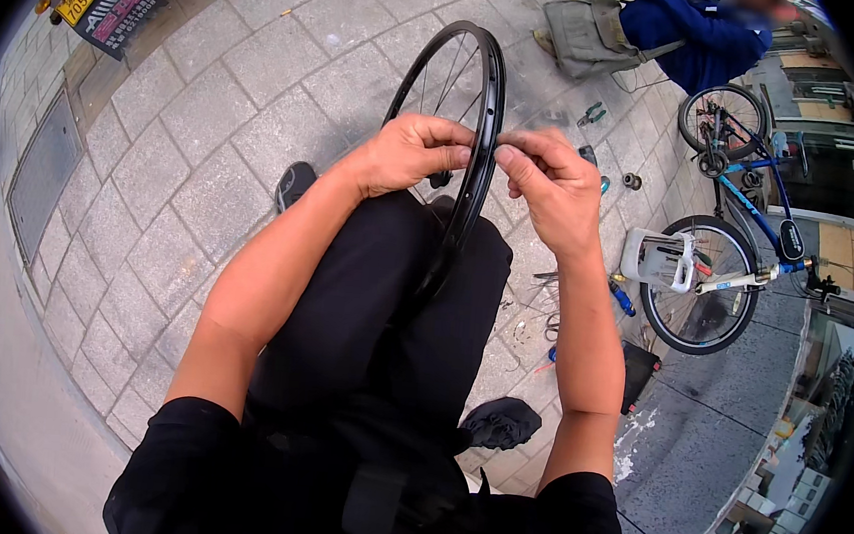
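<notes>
A black bicycle wheel stands upright between my knees, its rim edge toward me and its thin spokes visible at the left. My left hand grips the rim from the left, thumb pressed on its side and fingers closed against it. On the opposite side, my right hand is closed in a pinch at the rim, slightly blurred. Whatever may be between its thumb and fingertips is too small to make out. Small holes run along the dark rim. My black-trousered legs hide its lower part.
Green-handled pliers, a blue-handled tool and other tools lie on the paving. A white plastic container stands beside a blue bicycle. A person in blue is near a grey bag. Black cloth lies near my leg.
</notes>
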Available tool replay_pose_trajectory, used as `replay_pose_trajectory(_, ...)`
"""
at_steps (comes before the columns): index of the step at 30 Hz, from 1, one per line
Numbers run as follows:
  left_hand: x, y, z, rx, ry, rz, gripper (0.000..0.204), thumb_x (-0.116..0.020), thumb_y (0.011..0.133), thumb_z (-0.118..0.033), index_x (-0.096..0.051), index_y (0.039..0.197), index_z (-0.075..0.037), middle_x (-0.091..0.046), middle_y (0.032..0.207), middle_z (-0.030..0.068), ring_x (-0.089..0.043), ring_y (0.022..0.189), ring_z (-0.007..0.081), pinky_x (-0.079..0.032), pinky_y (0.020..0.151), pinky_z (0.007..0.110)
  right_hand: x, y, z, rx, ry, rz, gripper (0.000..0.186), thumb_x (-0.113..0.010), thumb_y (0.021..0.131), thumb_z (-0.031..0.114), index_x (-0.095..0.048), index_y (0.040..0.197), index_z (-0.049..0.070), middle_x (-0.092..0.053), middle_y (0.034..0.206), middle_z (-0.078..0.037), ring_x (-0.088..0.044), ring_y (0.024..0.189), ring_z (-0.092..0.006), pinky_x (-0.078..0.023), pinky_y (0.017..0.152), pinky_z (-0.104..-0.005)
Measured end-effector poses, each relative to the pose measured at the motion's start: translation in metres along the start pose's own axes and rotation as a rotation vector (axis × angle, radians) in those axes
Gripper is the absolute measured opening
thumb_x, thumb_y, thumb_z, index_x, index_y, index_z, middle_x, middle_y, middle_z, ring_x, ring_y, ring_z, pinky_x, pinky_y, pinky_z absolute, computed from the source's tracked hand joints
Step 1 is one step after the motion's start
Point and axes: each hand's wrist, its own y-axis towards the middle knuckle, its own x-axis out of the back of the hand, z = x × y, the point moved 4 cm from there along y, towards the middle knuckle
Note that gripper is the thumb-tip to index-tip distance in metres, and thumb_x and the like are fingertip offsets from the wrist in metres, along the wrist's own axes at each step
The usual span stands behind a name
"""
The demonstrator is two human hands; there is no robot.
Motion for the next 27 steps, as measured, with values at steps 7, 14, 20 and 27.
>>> replay_pose_trajectory(7, -0.004, 0.001, -0.004, 0.005, -0.036, 0.040, 0.028, -0.074, 0.102, -0.014, -0.074, 0.125, 0.002, -0.078, 0.115, 0.0070, -0.069, 0.108, 0.0132, -0.055, 0.099, 0.030, -0.003, 0.000, -0.001, -0.057, -0.124, 0.018, 0.016, -0.082, 0.092, 0.003, -0.080, 0.106, -0.003, -0.066, 0.091, -0.004, -0.060, 0.069, -0.0079, -0.048, 0.060, -0.0232)
replay_pose_trajectory(14, -0.002, 0.000, -0.005, -0.055, -0.031, 0.047, 0.025, -0.072, 0.104, -0.016, -0.075, 0.124, 0.000, -0.076, 0.107, 0.0013, -0.064, 0.095, 0.0071, -0.052, 0.083, 0.026, -0.012, 0.006, 0.014, -0.135, -0.225, -0.011, 0.017, -0.083, 0.091, 0.003, -0.081, 0.107, -0.002, -0.066, 0.089, -0.004, -0.061, 0.067, -0.0076, -0.048, 0.059, -0.0230)
replay_pose_trajectory(20, -0.003, -0.001, -0.006, -0.117, 0.044, 0.066, 0.028, -0.073, 0.104, -0.018, -0.074, 0.125, 0.000, -0.077, 0.113, 0.0046, -0.068, 0.106, 0.0115, -0.054, 0.095, 0.030, -0.011, 0.004, 0.011, -0.233, -0.160, -0.017, 0.018, -0.082, 0.092, 0.003, -0.081, 0.109, -0.003, -0.068, 0.091, -0.005, -0.063, 0.069, -0.0086, -0.050, 0.061, -0.0232)
replay_pose_trajectory(27, -0.002, -0.003, -0.009, -0.063, 0.023, 0.062, 0.030, -0.074, 0.102, -0.018, -0.076, 0.126, 0.000, -0.078, 0.116, 0.0073, -0.069, 0.112, 0.0146, -0.053, 0.104, 0.033, -0.010, -0.002, 0.015, -0.148, -0.220, 0.056, 0.022, -0.078, 0.096, 0.005, -0.077, 0.117, -0.004, -0.070, 0.096, -0.005, -0.066, 0.075, -0.0092, -0.054, 0.068, -0.0243)
